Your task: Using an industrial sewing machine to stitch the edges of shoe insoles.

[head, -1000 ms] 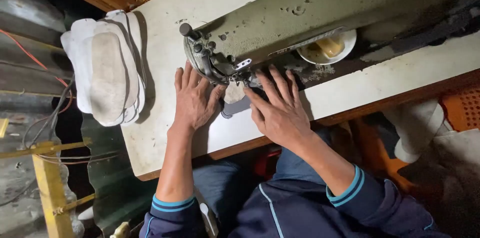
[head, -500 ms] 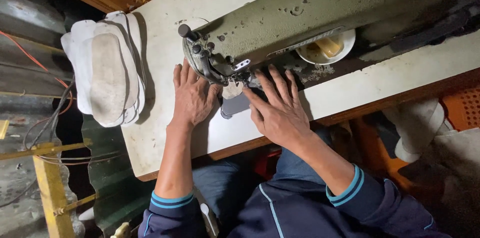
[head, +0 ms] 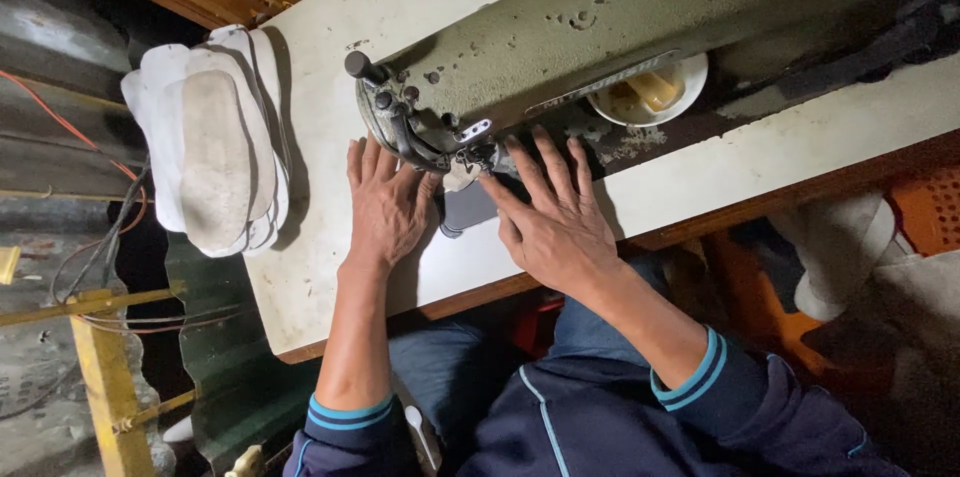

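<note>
My left hand (head: 385, 207) lies flat on the white table (head: 330, 117), fingers spread, just left of the needle area of an old green sewing machine (head: 560, 47). My right hand (head: 550, 217) lies flat to the right of the needle, fingers spread toward the machine. Between the two hands a small pale piece (head: 460, 175) sits under the machine's foot, with a grey piece (head: 462, 209) below it. Both hands press down on the work rather than grip it.
A stack of pale shoe insoles (head: 215, 152) rests on the table's left end. A white bowl (head: 650, 97) with a yellowish object sits behind the machine. Cables and a yellow frame (head: 95, 377) stand at the left. An orange crate (head: 925, 212) is at the right.
Both hands have stayed flat by the needle, with only slight shifts of the fingers. The pale piece sits in about the same place.
</note>
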